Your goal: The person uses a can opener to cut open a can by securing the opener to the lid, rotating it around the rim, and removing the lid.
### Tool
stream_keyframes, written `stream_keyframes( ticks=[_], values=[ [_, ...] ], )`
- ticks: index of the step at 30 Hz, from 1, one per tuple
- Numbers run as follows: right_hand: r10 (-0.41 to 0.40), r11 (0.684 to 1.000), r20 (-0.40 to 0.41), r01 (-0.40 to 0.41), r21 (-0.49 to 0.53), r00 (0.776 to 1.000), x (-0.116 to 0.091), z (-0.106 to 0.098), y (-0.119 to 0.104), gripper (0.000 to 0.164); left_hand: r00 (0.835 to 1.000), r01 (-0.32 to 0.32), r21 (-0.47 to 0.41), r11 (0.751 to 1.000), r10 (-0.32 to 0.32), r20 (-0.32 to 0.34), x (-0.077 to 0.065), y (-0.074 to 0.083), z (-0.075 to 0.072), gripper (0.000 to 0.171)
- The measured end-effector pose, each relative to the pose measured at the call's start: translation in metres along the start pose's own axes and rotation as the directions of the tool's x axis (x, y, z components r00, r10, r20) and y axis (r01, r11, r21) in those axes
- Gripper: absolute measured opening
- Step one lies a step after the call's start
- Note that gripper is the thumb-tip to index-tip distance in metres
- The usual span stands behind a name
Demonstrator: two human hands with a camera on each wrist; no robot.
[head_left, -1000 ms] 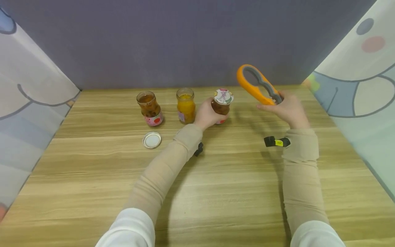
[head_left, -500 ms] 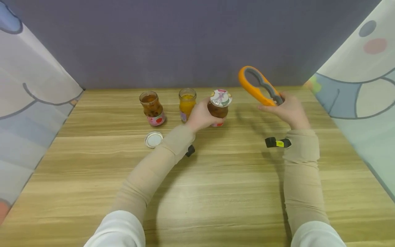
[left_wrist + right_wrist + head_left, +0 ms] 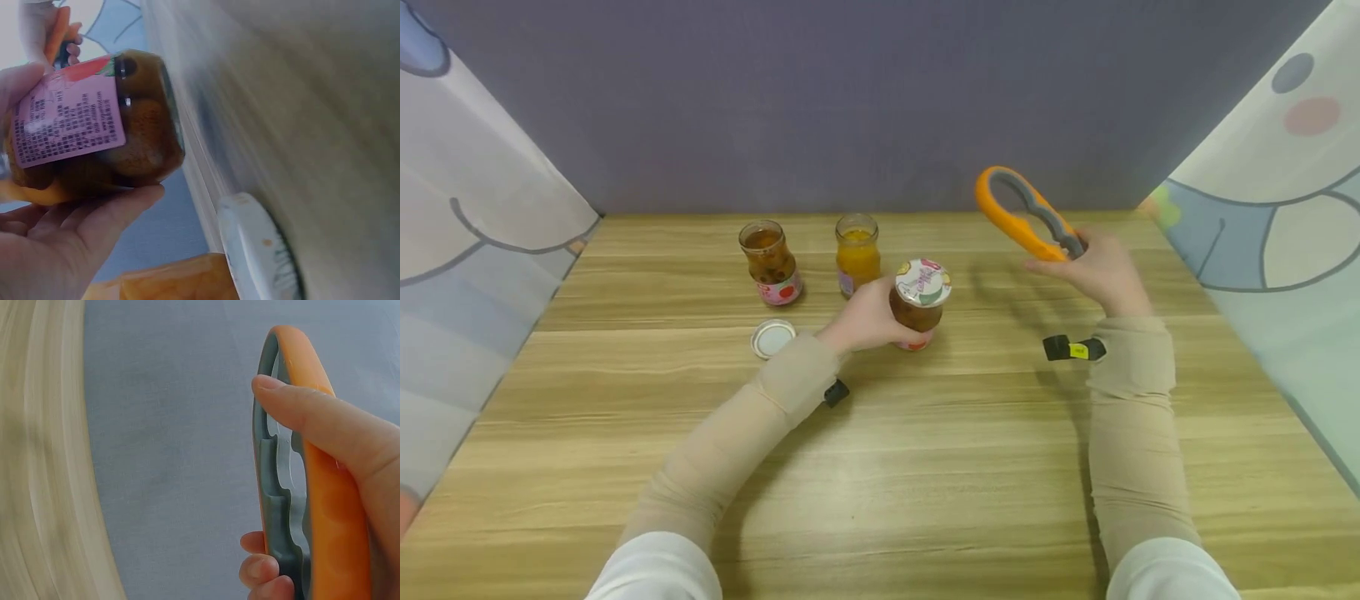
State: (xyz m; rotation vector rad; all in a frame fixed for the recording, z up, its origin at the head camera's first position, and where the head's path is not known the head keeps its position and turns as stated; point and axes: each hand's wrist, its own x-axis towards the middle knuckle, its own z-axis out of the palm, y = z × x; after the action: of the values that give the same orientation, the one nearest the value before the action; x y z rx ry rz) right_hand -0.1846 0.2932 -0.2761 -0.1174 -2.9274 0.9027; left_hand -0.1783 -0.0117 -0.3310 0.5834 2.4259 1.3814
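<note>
My left hand (image 3: 865, 317) grips a closed jar (image 3: 917, 312) by its side. It holds dark brown contents under a white, fruit-patterned lid. In the left wrist view the jar's pink printed label (image 3: 72, 112) shows, and its base is clear of the table. My right hand (image 3: 1108, 271) holds an orange and grey jar opener (image 3: 1026, 212) raised at the right, its looped end pointing up and left. In the right wrist view the thumb lies across the opener (image 3: 340, 519) and several fingertips show at its far side.
An uncovered jar of brown contents (image 3: 771, 265) stands at the back left. Beside it is an uncovered jar of orange-yellow contents (image 3: 858, 258), close behind my left hand. A loose lid (image 3: 773, 339) lies on the wooden table (image 3: 925, 483), near the left sleeve. A grey wall panel (image 3: 880, 108) rises behind.
My left hand has drawn the patterned-lid jar toward me and slightly left, away from the back of the table. My right hand with the jar opener has hardly moved.
</note>
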Motion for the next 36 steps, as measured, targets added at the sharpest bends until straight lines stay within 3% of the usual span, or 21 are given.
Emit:
stream_keyframes(
  ticks=[11,24,36],
  values=[
    [-0.018,0.999,0.031,0.019,-0.027,0.999,0.001,0.003,-0.002,0.062,1.000,-0.025,-0.035,0.999,0.025,0.018,-0.012,-0.008,-0.003,0.072],
    [-0.072,0.996,0.038,0.074,-0.054,0.997,-0.001,0.007,-0.006,0.060,0.996,-0.026,-0.094,0.995,0.034,0.085,-0.010,-0.014,0.000,0.070],
    [-0.130,0.991,0.093,0.128,0.026,0.987,-0.002,0.009,-0.019,0.056,0.991,-0.019,-0.034,0.999,0.023,0.130,-0.013,-0.010,-0.007,0.073]
  ],
)
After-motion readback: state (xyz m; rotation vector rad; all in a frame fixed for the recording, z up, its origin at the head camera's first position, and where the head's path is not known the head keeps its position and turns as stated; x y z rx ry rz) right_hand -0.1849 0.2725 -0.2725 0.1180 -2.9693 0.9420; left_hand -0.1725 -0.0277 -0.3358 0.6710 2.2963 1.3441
